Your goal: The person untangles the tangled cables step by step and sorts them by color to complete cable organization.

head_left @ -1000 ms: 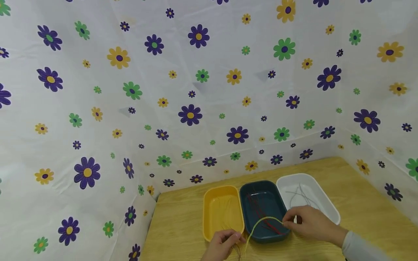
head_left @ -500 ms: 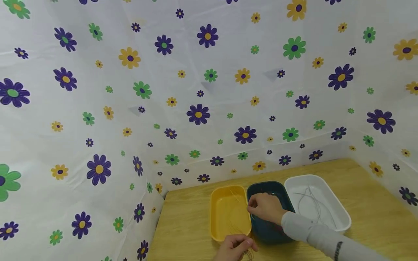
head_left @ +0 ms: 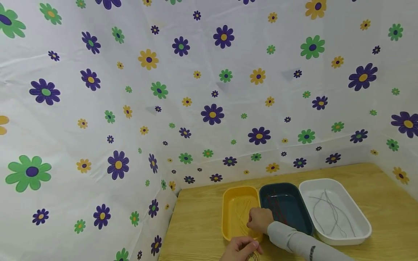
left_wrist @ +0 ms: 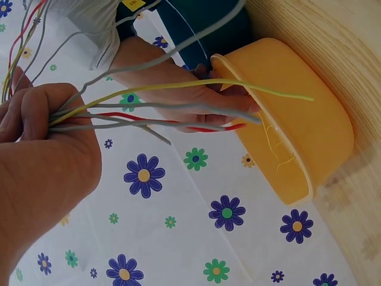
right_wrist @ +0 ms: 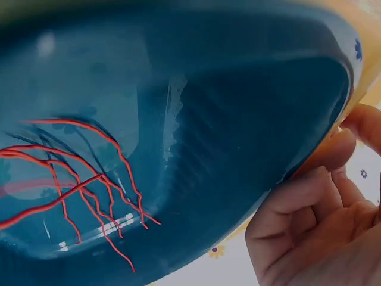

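Observation:
My left hand (head_left: 241, 248) is low in the head view, in front of the yellow tray (head_left: 225, 210). In the left wrist view that hand (left_wrist: 56, 119) grips a mixed bundle of thin wires: several grey wires (left_wrist: 196, 37), a yellow wire (left_wrist: 178, 87) and a red wire (left_wrist: 199, 128). My right hand (head_left: 260, 219) reaches over the yellow tray's right side, its fingertips down inside the rim. Yellow wires (left_wrist: 275, 143) lie in that tray by the fingers. The right wrist view shows this hand (right_wrist: 315, 220) with bent fingers; its fingertips are partly hidden, so a grasp cannot be confirmed.
Right of the yellow tray stands a dark blue tray (head_left: 298, 214) with several red wires (right_wrist: 110, 143). Beside it is a white tray (head_left: 362, 224) with several grey wires (head_left: 333, 210). A flower-patterned sheet (head_left: 228, 90) encloses the wooden table (head_left: 196, 217).
From beside the blue tray, holding a yellow wire, my right hand has moved left and down into the yellow tray. My left hand keeps its bundle. The head view has turned left.

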Available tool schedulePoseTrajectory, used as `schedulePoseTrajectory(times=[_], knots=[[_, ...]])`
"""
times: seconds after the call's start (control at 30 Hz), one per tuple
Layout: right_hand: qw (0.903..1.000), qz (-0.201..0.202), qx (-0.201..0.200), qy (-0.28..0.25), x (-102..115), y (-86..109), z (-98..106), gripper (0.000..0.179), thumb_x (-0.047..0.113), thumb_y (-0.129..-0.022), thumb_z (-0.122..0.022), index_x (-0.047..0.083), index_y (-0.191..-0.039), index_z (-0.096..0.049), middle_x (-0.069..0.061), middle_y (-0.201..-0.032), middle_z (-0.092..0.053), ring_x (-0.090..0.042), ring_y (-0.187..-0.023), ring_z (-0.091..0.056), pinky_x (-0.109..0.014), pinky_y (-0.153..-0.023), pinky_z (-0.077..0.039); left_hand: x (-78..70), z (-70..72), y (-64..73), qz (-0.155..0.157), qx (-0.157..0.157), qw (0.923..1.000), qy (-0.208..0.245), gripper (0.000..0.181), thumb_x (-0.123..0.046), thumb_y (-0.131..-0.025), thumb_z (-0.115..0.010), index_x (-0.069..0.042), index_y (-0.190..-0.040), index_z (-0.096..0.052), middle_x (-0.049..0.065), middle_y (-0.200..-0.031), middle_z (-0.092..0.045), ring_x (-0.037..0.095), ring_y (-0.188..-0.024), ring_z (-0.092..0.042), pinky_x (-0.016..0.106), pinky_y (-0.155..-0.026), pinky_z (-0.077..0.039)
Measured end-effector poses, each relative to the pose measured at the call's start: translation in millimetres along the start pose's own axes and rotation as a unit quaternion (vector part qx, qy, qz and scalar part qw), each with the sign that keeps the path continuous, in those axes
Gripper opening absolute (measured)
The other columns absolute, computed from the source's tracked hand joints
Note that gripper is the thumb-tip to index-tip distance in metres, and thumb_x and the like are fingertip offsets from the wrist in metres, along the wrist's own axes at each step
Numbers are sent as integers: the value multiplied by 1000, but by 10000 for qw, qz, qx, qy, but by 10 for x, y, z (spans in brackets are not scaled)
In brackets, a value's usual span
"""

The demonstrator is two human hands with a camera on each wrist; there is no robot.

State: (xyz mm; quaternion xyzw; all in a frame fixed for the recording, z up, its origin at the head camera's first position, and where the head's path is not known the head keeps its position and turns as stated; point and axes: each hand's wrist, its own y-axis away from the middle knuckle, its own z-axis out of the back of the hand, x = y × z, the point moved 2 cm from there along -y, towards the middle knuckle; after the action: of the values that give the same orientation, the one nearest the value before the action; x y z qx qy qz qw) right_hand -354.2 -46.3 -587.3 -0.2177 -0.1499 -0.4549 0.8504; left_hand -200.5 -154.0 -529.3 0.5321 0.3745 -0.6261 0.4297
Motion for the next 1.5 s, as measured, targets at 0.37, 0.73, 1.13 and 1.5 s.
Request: schedulePoseTrajectory(times=[0.37,0.73,1.13,1.5], knots=[[9938,219,-234,1066,-136,31,-122,24,24,-71,-87,19,-64,-65,5,-61,-61,-18,-57,-61,-40,-59,-53,39,-59,-66,35,77,10000,-5,43,-22,-105,-57,20,-106,-65,21,-73,-60,-3,-51,-38,13,-50,-34],[9983,514,-13,269,-223,143,33,22,24,-81,-84,15,-67,-68,7,-61,-62,-12,-54,-56,-35,-53,-49,81,-46,-102,158,-60,9998,42,42,-24,-105,-57,17,-106,-68,19,-97,-73,-1,-53,-40,14,-52,-35],[9314,1660,1605,-2815,-33,464,528,12,19,-100,-67,15,-104,-78,14,-90,-72,3,-76,-57,-21,-72,-51,96,-77,-159,21,-426,9988,242,37,-14,-102,-60,21,-113,-59,4,-93,-71,-3,-59,-43,13,-56,-36],[8418,1452,2308,-4658,-10,940,888,29,20,-108,-55,-3,-113,-72,-22,-98,-73,-1,-77,-65,-19,-64,-52,-5,-17,-199,167,-825,9952,490,31,-5,-98,-58,15,-121,-53,-7,-70,-51,3,-48,-33,17,-47,-30]])
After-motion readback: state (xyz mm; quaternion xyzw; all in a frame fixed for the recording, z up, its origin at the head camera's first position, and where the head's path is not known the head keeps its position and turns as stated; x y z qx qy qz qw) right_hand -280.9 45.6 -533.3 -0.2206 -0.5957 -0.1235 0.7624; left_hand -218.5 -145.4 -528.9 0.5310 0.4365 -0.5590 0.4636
